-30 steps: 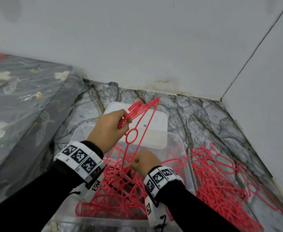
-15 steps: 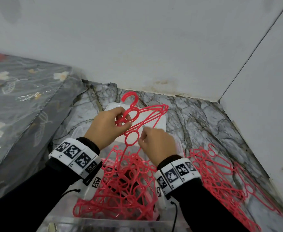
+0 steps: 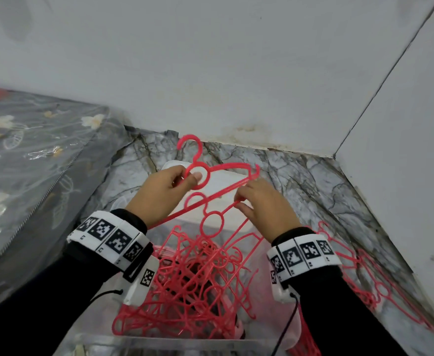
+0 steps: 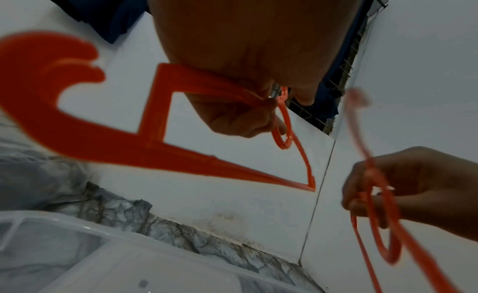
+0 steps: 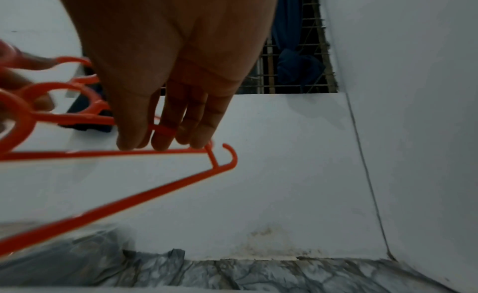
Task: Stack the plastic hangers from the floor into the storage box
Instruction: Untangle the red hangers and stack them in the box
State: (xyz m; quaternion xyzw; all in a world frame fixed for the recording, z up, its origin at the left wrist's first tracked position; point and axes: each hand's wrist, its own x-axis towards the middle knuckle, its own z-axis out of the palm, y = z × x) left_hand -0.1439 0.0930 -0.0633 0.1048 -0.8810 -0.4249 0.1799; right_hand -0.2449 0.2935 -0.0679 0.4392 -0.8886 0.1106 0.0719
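Observation:
My left hand pinches the ring of a red plastic hanger, holding it hook-up over the clear storage box. The left wrist view shows several hangers bunched together in that pinch. Just to the right, my right hand grips the shoulder of a second red hanger, whose lower end hangs down into the tangle of red hangers lying in the box. More red hangers lie piled on the marble floor to the right of the box.
The box's white lid lies on the floor behind the box. A mattress in a grey floral cover borders the left side. White walls meet in a corner close behind and to the right.
My left hand turned its hanger upright, so the hook now points up. My right hand rose out of the box with a second hanger, up beside the left hand.

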